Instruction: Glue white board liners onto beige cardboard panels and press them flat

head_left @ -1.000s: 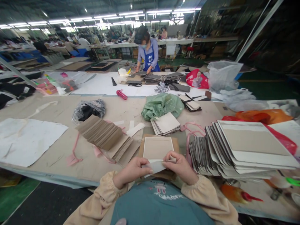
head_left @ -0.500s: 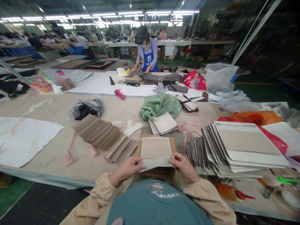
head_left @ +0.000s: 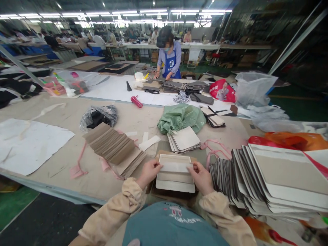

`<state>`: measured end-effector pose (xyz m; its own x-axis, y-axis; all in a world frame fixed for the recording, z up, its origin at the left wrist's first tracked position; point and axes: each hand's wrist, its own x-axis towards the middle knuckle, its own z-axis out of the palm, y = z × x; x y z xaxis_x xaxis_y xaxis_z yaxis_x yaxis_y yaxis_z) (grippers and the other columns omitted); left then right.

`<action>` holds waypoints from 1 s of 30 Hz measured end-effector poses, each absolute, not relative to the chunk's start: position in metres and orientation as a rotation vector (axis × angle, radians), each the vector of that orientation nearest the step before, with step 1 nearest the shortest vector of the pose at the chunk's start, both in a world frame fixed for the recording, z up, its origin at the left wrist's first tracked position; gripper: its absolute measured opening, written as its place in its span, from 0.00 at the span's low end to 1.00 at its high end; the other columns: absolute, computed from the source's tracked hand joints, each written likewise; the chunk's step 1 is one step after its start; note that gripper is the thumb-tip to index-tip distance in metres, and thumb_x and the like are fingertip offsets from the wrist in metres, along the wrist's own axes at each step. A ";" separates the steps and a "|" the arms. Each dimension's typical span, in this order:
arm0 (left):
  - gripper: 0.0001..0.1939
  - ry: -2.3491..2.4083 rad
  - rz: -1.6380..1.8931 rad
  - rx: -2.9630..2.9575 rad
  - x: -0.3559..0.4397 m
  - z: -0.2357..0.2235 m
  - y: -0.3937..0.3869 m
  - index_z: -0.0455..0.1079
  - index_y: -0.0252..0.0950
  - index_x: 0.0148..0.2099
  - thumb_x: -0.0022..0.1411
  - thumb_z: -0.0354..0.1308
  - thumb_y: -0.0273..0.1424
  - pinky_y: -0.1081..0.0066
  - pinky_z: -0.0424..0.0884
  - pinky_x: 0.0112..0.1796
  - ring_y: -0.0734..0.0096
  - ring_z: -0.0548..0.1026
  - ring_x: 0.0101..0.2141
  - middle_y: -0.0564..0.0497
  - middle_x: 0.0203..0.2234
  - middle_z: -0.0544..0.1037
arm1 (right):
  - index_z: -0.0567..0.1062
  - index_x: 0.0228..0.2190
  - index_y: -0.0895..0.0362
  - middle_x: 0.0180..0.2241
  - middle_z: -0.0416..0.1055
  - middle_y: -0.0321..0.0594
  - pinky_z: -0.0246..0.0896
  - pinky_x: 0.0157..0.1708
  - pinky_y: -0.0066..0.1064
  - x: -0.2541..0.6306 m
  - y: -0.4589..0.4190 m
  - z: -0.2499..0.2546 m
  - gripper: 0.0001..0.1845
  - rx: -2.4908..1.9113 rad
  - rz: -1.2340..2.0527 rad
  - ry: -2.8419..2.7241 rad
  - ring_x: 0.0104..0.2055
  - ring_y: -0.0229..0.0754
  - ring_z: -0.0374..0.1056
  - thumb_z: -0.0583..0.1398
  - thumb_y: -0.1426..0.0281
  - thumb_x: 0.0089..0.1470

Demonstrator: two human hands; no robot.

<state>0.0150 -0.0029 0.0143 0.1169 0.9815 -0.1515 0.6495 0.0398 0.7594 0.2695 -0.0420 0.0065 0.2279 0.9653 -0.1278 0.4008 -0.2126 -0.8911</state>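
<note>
My left hand (head_left: 148, 173) and my right hand (head_left: 202, 177) pinch the two ends of a pale paper-like strip (head_left: 175, 167). The strip is stretched level over the upper part of a beige board with white edges (head_left: 175, 186). Whether it touches the board I cannot tell. Under the board lies a brown sheet (head_left: 153, 192), mostly hidden. Just beyond my hands is a small stack of white-faced pieces (head_left: 185, 139). A fanned pile of brown boards (head_left: 114, 147) lies to the left of my left hand.
Large white-edged boards (head_left: 289, 177) and a row of thin grey pieces (head_left: 221, 176) stand at the right. Farther back lie a green bundle (head_left: 180, 118), a plastic bag with black material (head_left: 98, 118) and pink ribbons (head_left: 79, 167). Across the table a co-worker (head_left: 169, 56) handles grey pieces.
Both hands have moved the strip away from me, from the board's near edge to its upper part. The near part of the board now shows. The camera view has shifted slightly.
</note>
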 end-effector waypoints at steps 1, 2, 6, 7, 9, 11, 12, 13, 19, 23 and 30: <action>0.12 1.641 0.592 1.699 0.018 0.012 0.002 0.69 0.35 0.26 0.54 0.55 0.38 0.74 0.59 0.29 0.73 0.68 0.26 0.54 0.21 0.72 | 0.69 0.40 0.55 0.30 0.72 0.38 0.61 0.36 0.35 0.270 -0.037 0.005 0.21 -1.784 0.898 -1.287 0.32 0.43 0.68 0.59 0.55 0.48; 0.11 1.666 0.595 1.706 0.020 0.011 0.007 0.69 0.35 0.26 0.54 0.56 0.38 0.74 0.59 0.29 0.73 0.68 0.26 0.54 0.21 0.71 | 0.69 0.40 0.55 0.30 0.72 0.37 0.60 0.37 0.35 0.271 -0.032 0.003 0.20 -1.816 0.853 -1.304 0.32 0.43 0.68 0.59 0.56 0.48; 0.11 1.740 0.576 1.764 0.027 0.005 0.021 0.68 0.36 0.25 0.55 0.56 0.37 0.74 0.58 0.29 0.73 0.67 0.26 0.54 0.22 0.71 | 0.69 0.40 0.53 0.29 0.72 0.35 0.59 0.36 0.34 0.272 -0.018 -0.001 0.18 -1.905 0.735 -1.387 0.32 0.42 0.68 0.58 0.59 0.48; 0.11 1.751 0.565 1.774 0.028 0.003 0.023 0.68 0.36 0.25 0.55 0.56 0.37 0.74 0.57 0.29 0.73 0.67 0.26 0.54 0.22 0.71 | 0.69 0.40 0.53 0.28 0.72 0.34 0.59 0.36 0.34 0.272 -0.016 -0.001 0.18 -1.923 0.713 -1.406 0.32 0.42 0.68 0.58 0.59 0.48; 0.11 1.768 0.540 1.786 0.030 0.000 0.027 0.68 0.36 0.25 0.56 0.55 0.36 0.74 0.57 0.29 0.74 0.67 0.25 0.54 0.22 0.71 | 0.69 0.40 0.53 0.27 0.71 0.34 0.58 0.34 0.33 0.271 -0.012 -0.003 0.17 -1.956 0.672 -1.440 0.32 0.42 0.67 0.58 0.59 0.48; 0.10 1.780 0.512 1.792 0.030 -0.002 0.029 0.67 0.36 0.25 0.56 0.56 0.36 0.74 0.57 0.28 0.74 0.67 0.25 0.54 0.22 0.71 | 0.70 0.40 0.53 0.27 0.70 0.33 0.57 0.34 0.33 0.270 -0.010 -0.006 0.17 -1.980 0.640 -1.472 0.32 0.42 0.66 0.57 0.58 0.48; 0.10 1.785 0.498 1.793 0.030 -0.003 0.031 0.67 0.36 0.25 0.56 0.56 0.35 0.74 0.56 0.28 0.74 0.67 0.25 0.55 0.22 0.71 | 0.70 0.40 0.53 0.27 0.70 0.33 0.57 0.34 0.32 0.270 -0.009 -0.007 0.17 -1.990 0.628 -1.487 0.32 0.42 0.66 0.57 0.58 0.49; 0.10 1.790 0.484 1.794 0.030 -0.004 0.032 0.67 0.36 0.25 0.55 0.56 0.35 0.74 0.56 0.28 0.74 0.67 0.25 0.55 0.22 0.71 | 0.70 0.40 0.53 0.27 0.70 0.33 0.57 0.34 0.32 0.270 -0.008 -0.009 0.17 -1.998 0.619 -1.500 0.33 0.42 0.66 0.57 0.59 0.49; 0.11 1.811 0.426 1.787 0.030 -0.006 0.036 0.67 0.36 0.24 0.55 0.56 0.37 0.75 0.55 0.27 0.74 0.67 0.24 0.55 0.21 0.71 | 0.69 0.42 0.54 0.28 0.70 0.33 0.55 0.34 0.31 0.268 -0.005 -0.011 0.17 -2.052 0.575 -1.551 0.35 0.42 0.65 0.56 0.60 0.50; 0.12 1.821 0.401 1.780 0.031 -0.008 0.038 0.68 0.36 0.24 0.55 0.56 0.37 0.75 0.55 0.26 0.74 0.67 0.24 0.55 0.21 0.72 | 0.68 0.43 0.54 0.28 0.70 0.33 0.54 0.33 0.31 0.267 -0.004 -0.008 0.17 -2.089 0.566 -1.567 0.35 0.42 0.65 0.57 0.61 0.51; 0.12 1.829 0.372 1.783 0.031 -0.006 0.038 0.68 0.36 0.25 0.56 0.55 0.38 0.74 0.55 0.26 0.74 0.68 0.25 0.54 0.22 0.73 | 0.66 0.45 0.53 0.31 0.71 0.33 0.53 0.32 0.31 0.265 -0.003 0.000 0.18 -2.205 0.616 -1.598 0.36 0.42 0.67 0.56 0.61 0.53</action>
